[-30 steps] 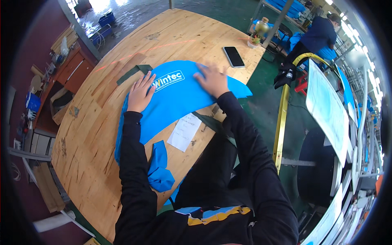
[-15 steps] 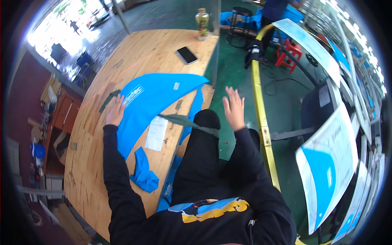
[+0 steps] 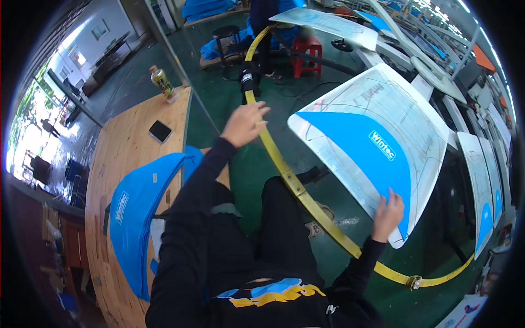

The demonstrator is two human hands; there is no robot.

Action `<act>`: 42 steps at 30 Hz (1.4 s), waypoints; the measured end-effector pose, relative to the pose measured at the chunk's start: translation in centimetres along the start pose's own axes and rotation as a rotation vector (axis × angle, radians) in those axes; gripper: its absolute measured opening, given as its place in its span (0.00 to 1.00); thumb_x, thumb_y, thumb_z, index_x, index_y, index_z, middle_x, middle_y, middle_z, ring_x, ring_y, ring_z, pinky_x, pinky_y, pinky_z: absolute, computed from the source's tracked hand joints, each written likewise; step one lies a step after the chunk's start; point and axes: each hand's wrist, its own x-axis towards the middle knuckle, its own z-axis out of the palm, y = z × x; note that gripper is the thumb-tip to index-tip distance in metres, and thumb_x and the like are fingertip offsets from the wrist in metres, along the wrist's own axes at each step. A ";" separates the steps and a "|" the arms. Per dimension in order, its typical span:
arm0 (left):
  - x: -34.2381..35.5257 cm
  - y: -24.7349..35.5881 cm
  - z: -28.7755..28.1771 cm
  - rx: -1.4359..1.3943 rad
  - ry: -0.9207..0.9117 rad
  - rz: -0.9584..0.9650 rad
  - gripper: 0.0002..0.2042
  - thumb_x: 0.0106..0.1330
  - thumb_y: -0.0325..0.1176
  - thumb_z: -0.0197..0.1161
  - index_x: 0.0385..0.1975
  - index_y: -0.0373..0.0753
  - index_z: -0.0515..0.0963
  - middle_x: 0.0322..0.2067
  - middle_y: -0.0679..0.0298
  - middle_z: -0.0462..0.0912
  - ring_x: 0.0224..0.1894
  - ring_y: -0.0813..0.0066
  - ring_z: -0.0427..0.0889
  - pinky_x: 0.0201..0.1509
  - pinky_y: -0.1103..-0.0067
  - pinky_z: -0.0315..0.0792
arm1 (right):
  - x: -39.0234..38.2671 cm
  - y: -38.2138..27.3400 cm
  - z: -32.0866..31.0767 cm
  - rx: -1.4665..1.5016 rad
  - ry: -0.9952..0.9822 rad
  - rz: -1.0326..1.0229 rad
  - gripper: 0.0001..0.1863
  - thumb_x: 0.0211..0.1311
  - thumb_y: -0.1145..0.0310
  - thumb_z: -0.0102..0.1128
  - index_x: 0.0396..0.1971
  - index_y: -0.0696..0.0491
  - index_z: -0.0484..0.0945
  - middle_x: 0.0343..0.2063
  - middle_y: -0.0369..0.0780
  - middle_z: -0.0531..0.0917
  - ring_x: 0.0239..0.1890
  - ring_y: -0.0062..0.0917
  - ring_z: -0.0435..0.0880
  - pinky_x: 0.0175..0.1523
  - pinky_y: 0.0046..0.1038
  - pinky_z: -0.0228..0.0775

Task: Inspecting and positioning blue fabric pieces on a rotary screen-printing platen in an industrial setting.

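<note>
A curved blue fabric panel [image 3: 358, 145] with a white printed label lies on a translucent white plate [image 3: 421, 104] to my right. My right hand [image 3: 388, 216] is over the lower end of this panel, fingers apart; whether they press on it I cannot tell. Above the curved yellow rail [image 3: 317, 205], my left hand [image 3: 245, 124] is held out with loosely bent fingers and nothing visible in it. A stack of similar blue fabric panels [image 3: 136, 202] lies on the wooden table [image 3: 123, 136] to my left.
On the table are a phone [image 3: 160, 132] and a bottle [image 3: 163, 85]. Beyond the rail stand a red stool [image 3: 306, 54] and a black stool [image 3: 227, 35], near another person. More plates [image 3: 476, 164] hang on the frame at the right.
My view has turned right. My left hand has left the blue panels on the table and swung across to the rail. My right hand has reached the panel on the plate.
</note>
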 end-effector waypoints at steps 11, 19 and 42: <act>9.6 4.5 15.2 -0.130 -0.060 -0.165 0.17 0.60 0.34 0.61 0.48 0.40 0.75 0.51 0.53 0.74 0.51 0.54 0.74 0.54 0.64 0.70 | -2.2 6.0 -0.8 -0.144 0.037 0.310 0.08 0.58 0.71 0.57 0.37 0.55 0.75 0.39 0.42 0.76 0.45 0.41 0.74 0.47 0.37 0.67; 11.3 6.3 14.2 -0.036 -0.086 -0.382 0.12 0.55 0.42 0.65 0.31 0.41 0.80 0.30 0.56 0.81 0.38 0.58 0.81 0.46 0.64 0.70 | 0.4 5.3 0.6 0.442 0.071 0.292 0.09 0.64 0.70 0.55 0.38 0.61 0.71 0.34 0.47 0.75 0.38 0.39 0.74 0.49 0.33 0.67; -5.7 18.4 -11.6 -1.284 0.068 -0.192 0.19 0.67 0.43 0.57 0.43 0.30 0.76 0.32 0.61 0.81 0.35 0.81 0.75 0.40 0.80 0.71 | 1.8 -22.3 -9.2 1.508 -0.195 -0.239 0.19 0.64 0.66 0.56 0.50 0.57 0.66 0.46 0.40 0.68 0.48 0.28 0.69 0.55 0.30 0.61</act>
